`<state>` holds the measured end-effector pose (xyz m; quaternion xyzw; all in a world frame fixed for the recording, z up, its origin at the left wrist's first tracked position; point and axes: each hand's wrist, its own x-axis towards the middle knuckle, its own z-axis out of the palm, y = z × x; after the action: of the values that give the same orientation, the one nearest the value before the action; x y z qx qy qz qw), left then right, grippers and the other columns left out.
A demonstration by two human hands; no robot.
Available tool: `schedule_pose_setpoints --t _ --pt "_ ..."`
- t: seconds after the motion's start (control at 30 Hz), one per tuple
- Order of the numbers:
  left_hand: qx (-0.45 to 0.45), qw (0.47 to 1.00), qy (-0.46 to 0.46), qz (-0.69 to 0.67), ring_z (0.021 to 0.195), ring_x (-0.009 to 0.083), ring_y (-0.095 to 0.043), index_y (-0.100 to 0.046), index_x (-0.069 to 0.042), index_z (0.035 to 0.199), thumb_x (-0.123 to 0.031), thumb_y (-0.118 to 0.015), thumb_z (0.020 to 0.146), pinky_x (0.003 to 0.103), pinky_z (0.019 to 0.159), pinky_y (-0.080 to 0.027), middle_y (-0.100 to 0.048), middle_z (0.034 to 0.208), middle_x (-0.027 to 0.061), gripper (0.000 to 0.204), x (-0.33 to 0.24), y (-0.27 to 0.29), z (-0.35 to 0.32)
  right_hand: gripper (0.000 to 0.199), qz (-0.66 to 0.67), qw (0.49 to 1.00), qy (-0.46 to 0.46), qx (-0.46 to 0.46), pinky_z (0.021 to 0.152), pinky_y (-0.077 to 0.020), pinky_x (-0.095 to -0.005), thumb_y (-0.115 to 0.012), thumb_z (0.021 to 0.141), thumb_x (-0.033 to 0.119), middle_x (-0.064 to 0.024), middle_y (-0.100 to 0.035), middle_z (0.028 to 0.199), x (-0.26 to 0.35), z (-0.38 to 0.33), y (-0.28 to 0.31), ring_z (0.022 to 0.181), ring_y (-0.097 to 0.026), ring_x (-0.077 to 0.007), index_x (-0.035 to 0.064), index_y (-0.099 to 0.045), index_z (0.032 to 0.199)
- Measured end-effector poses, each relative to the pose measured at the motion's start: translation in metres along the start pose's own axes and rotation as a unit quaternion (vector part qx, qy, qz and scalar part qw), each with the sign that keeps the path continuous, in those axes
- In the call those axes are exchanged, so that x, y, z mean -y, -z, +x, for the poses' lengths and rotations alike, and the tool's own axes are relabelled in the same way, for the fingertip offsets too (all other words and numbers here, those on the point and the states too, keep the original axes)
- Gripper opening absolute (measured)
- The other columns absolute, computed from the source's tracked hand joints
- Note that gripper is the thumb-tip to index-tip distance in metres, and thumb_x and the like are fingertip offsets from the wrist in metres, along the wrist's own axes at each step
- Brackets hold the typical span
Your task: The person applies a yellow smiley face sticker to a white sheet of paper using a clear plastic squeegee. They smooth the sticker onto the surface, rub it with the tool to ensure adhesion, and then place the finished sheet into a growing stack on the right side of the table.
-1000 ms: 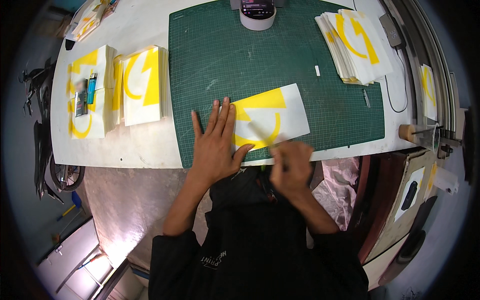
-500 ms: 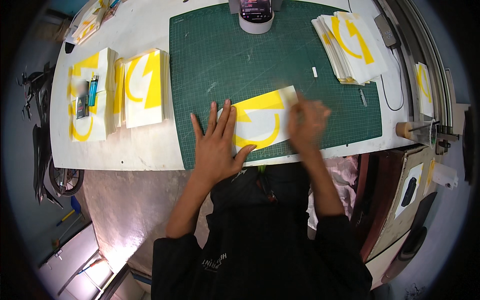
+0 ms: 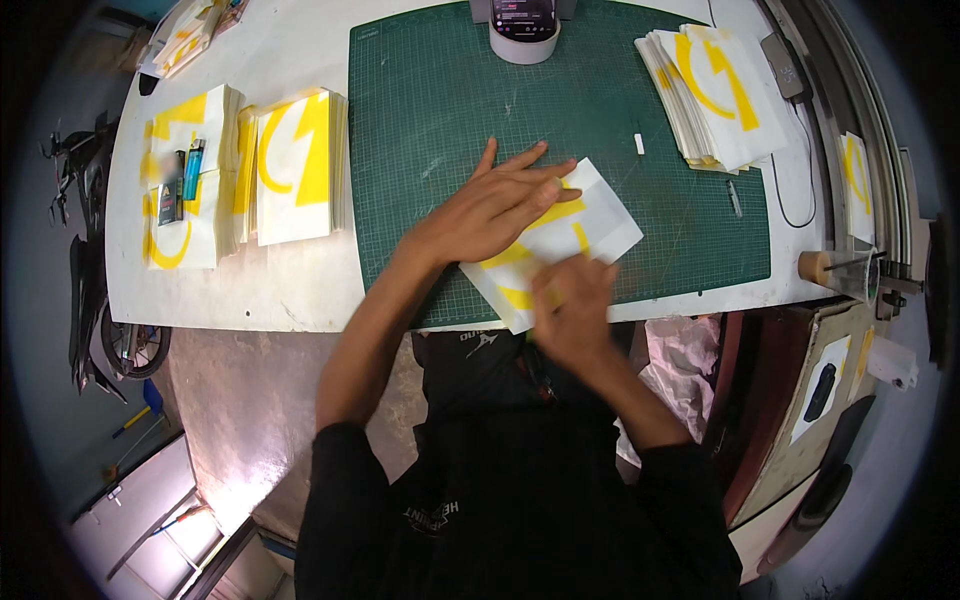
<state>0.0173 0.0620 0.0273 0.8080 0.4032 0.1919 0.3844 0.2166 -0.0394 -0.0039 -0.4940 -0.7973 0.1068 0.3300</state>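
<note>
A white paper piece with yellow print (image 3: 610, 215), perhaps a folded sheet or bag, lies slanted near the front edge of the green cutting mat (image 3: 430, 110). My left hand (image 3: 485, 210) rests flat across its far-left part, fingers stretched out and holding nothing. Closed and slightly blurred, my right hand (image 3: 575, 300) presses on the paper's near-right side. Whether something is inside those fingers is hidden.
Stacks of similar printed paper stand at the left (image 3: 295, 165) and the far right (image 3: 715, 95). A blue lighter (image 3: 193, 170) lies on the leftmost pile. A phone (image 3: 524, 20) stands at the back, and a plastic cup (image 3: 850, 272) sits at the right edge.
The paper has turned on the mat and now lies slanted. My left hand has moved right and farther onto it. My right hand has come nearer, from the right end to the near side.
</note>
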Motion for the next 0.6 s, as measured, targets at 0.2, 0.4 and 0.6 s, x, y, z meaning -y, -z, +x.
schedule_pose_setpoints --t 0.2,0.4,0.6 --pt "0.043 0.990 -0.035 0.128 0.162 0.0357 -0.020 -0.068 -0.022 0.143 -0.046 -0.037 0.113 0.069 0.128 0.004 -0.041 0.168 0.0015 0.049 0.018 -0.008 0.005 0.027 -0.044 0.991 -0.076 -0.106 0.085 -0.0384 -0.0453 -0.079 0.083 0.006 -0.0017 -0.064 0.084 -0.028 -0.020 0.030 0.082 -0.059 -0.0211 0.0056 -0.075 0.110" --pt "-0.028 0.967 -0.039 0.251 0.161 0.0387 -0.022 -0.071 -0.014 0.139 -0.049 -0.068 0.098 0.071 0.127 -0.002 -0.040 0.169 0.0087 0.053 0.014 -0.010 -0.008 0.019 0.129 0.987 0.043 0.082 0.089 -0.0385 -0.0457 -0.081 0.078 0.002 -0.0012 -0.071 0.090 -0.001 -0.056 0.055 0.089 -0.064 -0.0222 0.0088 -0.076 0.094" --pt "-0.131 0.953 -0.011 0.272 0.158 0.0411 -0.031 -0.063 -0.011 0.146 -0.052 -0.073 0.093 0.066 0.127 -0.015 -0.043 0.165 0.0189 0.068 0.007 -0.006 -0.037 0.022 0.066 0.994 0.073 0.054 0.098 -0.0373 -0.0496 -0.082 0.072 0.004 0.0001 -0.074 0.105 -0.037 -0.048 0.070 0.098 -0.065 -0.0243 0.0117 -0.075 0.092"
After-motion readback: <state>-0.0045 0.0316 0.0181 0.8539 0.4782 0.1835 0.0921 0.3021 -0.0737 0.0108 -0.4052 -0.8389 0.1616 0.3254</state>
